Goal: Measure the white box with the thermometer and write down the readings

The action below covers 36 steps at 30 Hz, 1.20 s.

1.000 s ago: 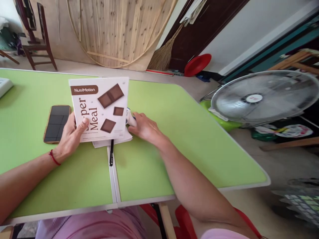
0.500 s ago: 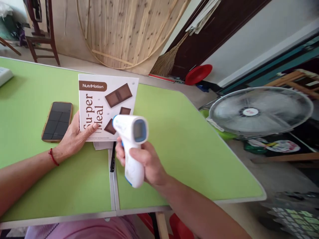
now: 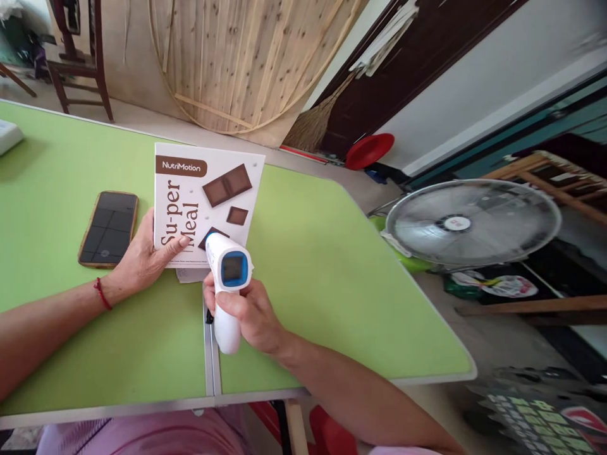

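My left hand [image 3: 145,256] grips the lower left of a white box [image 3: 222,215] printed "NutriMotion Su-per Meal" with chocolate pieces, its thumb across the front. The box is held up facing me. Wrapped around the handle of a white infrared thermometer [image 3: 226,325] is my right hand [image 3: 251,313]. The thermometer's blue-framed display faces me and its nose covers the box's lower right part. Under the box a slip of paper [image 3: 192,275] shows, and a black pen [image 3: 209,317] is mostly hidden behind the right hand. A smartphone [image 3: 109,227] lies left of the box.
The green folding table [image 3: 332,272] has a metal seam [image 3: 212,373] down its middle. A white object [image 3: 8,136] sits at its left edge. An electric fan [image 3: 469,221] stands off the right side. A wooden chair [image 3: 80,69] and a broom [image 3: 317,117] are beyond the table.
My right hand has brought the thermometer left and slightly down, uncovering a small chocolate piece on the box. The left hand still holds the box, almost in place. The view has shifted slightly.
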Each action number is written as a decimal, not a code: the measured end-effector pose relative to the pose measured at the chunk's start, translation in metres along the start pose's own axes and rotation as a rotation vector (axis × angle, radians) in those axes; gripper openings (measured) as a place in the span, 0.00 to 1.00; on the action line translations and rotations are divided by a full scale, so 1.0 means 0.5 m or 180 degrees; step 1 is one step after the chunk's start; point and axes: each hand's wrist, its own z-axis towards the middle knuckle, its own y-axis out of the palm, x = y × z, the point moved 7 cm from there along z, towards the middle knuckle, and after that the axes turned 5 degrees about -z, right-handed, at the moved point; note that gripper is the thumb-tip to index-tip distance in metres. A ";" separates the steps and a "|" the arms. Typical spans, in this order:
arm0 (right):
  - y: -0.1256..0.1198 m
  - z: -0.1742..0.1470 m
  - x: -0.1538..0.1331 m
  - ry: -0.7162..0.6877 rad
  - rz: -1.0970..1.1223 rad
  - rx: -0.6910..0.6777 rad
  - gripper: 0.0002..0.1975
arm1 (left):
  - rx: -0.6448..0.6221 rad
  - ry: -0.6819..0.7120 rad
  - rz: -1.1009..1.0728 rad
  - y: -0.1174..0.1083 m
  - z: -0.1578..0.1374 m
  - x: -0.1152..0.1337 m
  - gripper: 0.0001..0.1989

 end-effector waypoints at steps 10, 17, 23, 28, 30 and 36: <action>0.003 0.006 0.007 -0.0030 -0.0027 -0.0029 0.14 | 0.0035 -0.0162 0.0035 -0.006 -0.002 -0.012 0.25; 0.002 0.006 0.012 -0.0033 0.0047 0.0009 0.15 | -0.0066 -0.0110 -0.0043 -0.004 0.001 -0.005 0.24; 0.008 0.005 0.001 -0.0047 0.0108 -0.0026 0.13 | -0.0023 -0.0131 0.0069 -0.009 0.002 -0.007 0.24; 0.007 0.006 -0.001 -0.0026 0.0137 0.0037 0.13 | -0.0061 -0.0246 0.0143 -0.012 0.000 -0.016 0.25; 0.009 0.006 -0.002 -0.0007 0.0142 -0.0011 0.13 | -0.0083 -0.0249 0.0257 -0.014 -0.001 -0.017 0.25; 0.006 0.010 -0.001 -0.0068 0.0088 -0.0016 0.12 | -0.0082 -0.0248 0.0202 -0.013 0.003 -0.013 0.26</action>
